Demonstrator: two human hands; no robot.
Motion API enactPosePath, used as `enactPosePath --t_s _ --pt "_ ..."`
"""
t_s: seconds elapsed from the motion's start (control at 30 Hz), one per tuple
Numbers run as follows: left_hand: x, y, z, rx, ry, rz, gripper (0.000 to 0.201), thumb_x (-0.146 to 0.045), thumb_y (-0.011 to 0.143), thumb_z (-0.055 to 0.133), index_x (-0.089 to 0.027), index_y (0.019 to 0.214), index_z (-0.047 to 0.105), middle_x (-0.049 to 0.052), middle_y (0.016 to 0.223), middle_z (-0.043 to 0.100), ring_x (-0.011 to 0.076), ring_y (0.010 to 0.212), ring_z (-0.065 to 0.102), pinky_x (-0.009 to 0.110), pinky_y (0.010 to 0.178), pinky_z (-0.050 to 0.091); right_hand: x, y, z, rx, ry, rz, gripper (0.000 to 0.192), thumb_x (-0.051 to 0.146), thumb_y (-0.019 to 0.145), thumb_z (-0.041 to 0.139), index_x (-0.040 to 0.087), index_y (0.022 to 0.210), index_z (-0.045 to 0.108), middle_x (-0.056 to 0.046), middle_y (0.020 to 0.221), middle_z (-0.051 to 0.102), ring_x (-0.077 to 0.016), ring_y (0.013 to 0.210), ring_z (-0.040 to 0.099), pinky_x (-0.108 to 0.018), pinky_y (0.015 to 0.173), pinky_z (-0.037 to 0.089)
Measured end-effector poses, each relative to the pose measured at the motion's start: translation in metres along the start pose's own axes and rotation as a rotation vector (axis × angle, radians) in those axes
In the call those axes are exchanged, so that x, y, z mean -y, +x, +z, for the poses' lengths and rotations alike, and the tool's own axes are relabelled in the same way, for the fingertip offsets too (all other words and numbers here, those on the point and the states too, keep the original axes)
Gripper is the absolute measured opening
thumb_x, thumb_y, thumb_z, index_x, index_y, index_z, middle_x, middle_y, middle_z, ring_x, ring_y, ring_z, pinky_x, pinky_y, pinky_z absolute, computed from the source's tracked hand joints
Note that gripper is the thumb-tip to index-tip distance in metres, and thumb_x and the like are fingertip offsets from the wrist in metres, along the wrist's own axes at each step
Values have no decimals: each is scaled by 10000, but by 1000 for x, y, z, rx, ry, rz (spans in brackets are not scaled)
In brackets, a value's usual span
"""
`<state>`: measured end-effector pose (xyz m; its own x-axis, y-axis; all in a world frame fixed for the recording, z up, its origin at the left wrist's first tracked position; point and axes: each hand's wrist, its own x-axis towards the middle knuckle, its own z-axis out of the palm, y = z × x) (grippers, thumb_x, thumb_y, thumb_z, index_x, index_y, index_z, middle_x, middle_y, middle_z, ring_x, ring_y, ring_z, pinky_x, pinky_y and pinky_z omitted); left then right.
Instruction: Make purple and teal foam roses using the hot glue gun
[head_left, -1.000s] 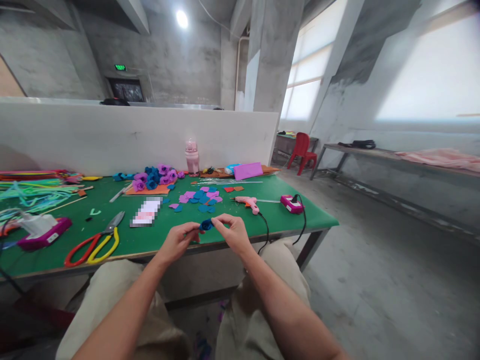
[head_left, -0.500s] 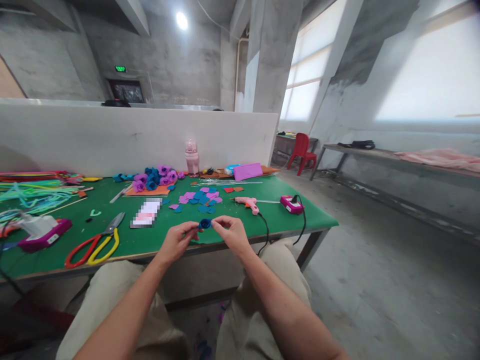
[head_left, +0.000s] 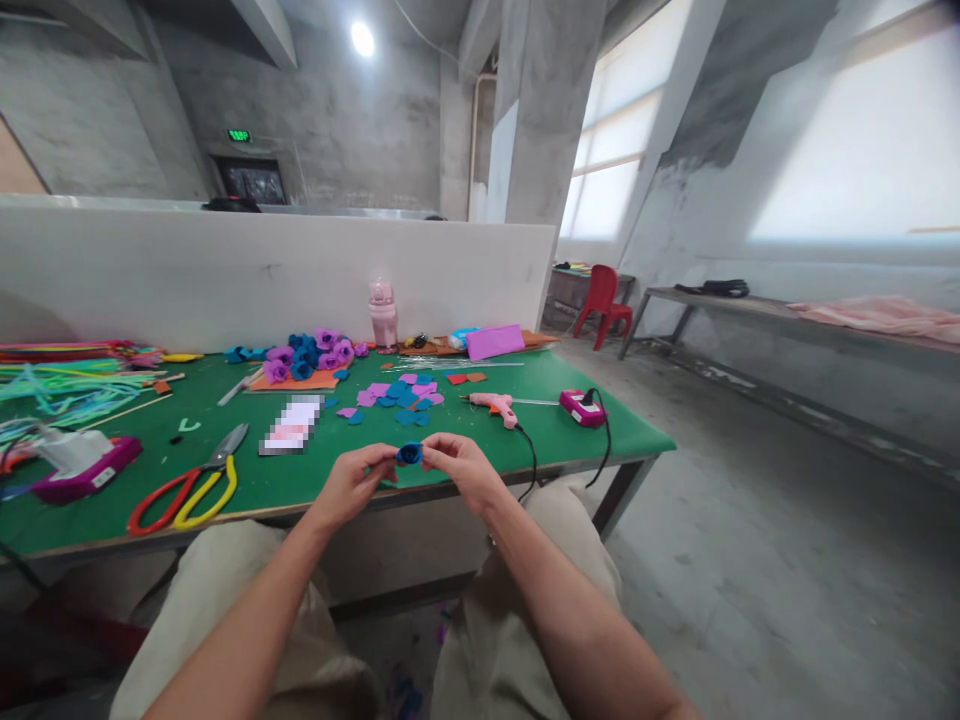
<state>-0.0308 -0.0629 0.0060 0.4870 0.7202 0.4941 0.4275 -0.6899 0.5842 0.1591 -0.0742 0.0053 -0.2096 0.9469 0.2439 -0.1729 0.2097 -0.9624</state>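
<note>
A small blue rolled felt flower (head_left: 409, 454) is pinched between both of my hands over the near edge of the green table (head_left: 570, 440). My left hand (head_left: 352, 484) grips it from the left and my right hand (head_left: 463, 471) from the right. Just beyond them lie several loose blue and pink felt petals (head_left: 401, 399). Finished purple and blue flowers (head_left: 309, 355) are piled further back.
A pink glue gun (head_left: 496, 404) with a black cord lies right of the petals, beside a pink power box (head_left: 583, 408). Red and yellow scissors (head_left: 189, 483) lie to the left. Pipe cleaners (head_left: 67, 385) fill the far left. A pink bottle (head_left: 383, 313) stands by the white partition.
My hands have turned the blue flower slightly between the fingertips; they stay in nearly the same place.
</note>
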Motion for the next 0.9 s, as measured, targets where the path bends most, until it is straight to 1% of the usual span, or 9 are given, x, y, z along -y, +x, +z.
enactPosePath --t_s 0.1,0.17,0.3,0.47,0.6,0.73,0.9 --pt "0 0 -1 29 1 10 236 -292 877 442 -175 888 646 15 705 651 124 667 590 219 661 447 3 -2 -3 37 -8 -66 252 374 670 687 194 847 678 -4 779 674 -128 719 597 -243 708 460" --pt "0 0 -1 49 8 14 238 -295 875 440 -171 887 643 19 710 653 127 670 591 223 662 448 6 -3 -5 54 -37 -104 262 360 707 663 199 912 683 -19 848 685 -139 775 611 -257 746 462" --pt "1 0 -1 84 19 10 255 -301 878 426 -165 912 639 26 713 654 131 668 594 229 656 450 9 -4 -8 52 -159 -196 228 346 776 599 215 934 698 -32 897 682 -154 854 608 -273 796 457" --pt "3 0 0 96 21 16 244 -283 877 434 -160 931 638 26 716 654 130 673 595 229 660 448 13 -5 -9 42 -326 -326 192 324 813 567 230 889 717 -35 865 673 -159 860 602 -276 804 457" --pt "3 0 1 101 25 22 244 -289 879 436 -157 925 635 24 713 652 125 665 592 219 645 443 15 -7 -7 5 -420 -407 183 291 831 560 231 907 714 -38 862 666 -152 849 601 -276 811 454" --pt "3 0 1 105 35 20 253 -305 882 432 -157 921 633 20 714 653 124 669 594 217 649 442 14 -8 -7 -12 -452 -455 175 280 830 570 217 906 715 -42 858 660 -146 829 604 -261 780 466" --pt "4 0 0 115 39 29 253 -296 885 430 -158 941 635 22 724 648 124 678 589 224 660 441 13 -7 -7 -6 -461 -467 173 290 834 567 218 877 719 -40 835 660 -144 812 606 -258 767 471"
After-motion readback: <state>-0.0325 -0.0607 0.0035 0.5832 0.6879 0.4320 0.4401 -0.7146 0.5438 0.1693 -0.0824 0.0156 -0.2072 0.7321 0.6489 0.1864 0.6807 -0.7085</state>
